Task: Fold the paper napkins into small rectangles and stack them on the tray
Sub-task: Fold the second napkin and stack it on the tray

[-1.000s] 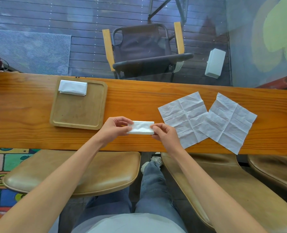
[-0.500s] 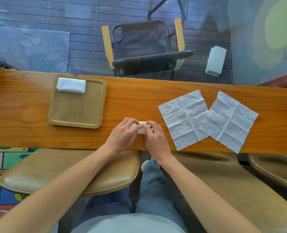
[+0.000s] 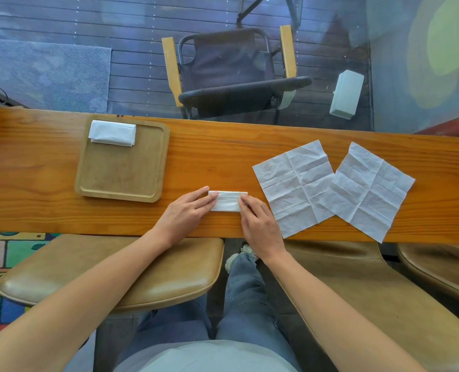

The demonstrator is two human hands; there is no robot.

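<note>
I am pressing a folded napkin (image 3: 227, 201) flat on the wooden table (image 3: 209, 157), near its front edge. My left hand (image 3: 186, 210) is lying on the left end of this small white rectangle with straight fingers, and my right hand (image 3: 259, 224) is resting on its right end, fingers likewise extended; neither hand is curling round the paper. To the left, well apart from my hands, a wooden tray (image 3: 123, 173) is sitting on the table, carrying a stack of folded napkins (image 3: 112, 132) in its far left corner. To the right of my hands, two unfolded napkins are lying open on the table, creased into grids: the nearer one (image 3: 295, 186) just beside my right hand, and the farther one (image 3: 370, 189) overlapping the first along one edge, its near corner reaching the table's front edge. Beyond the table, a dark chair (image 3: 233, 73) with yellow armrests is standing on the plank floor (image 3: 137, 76).
</note>
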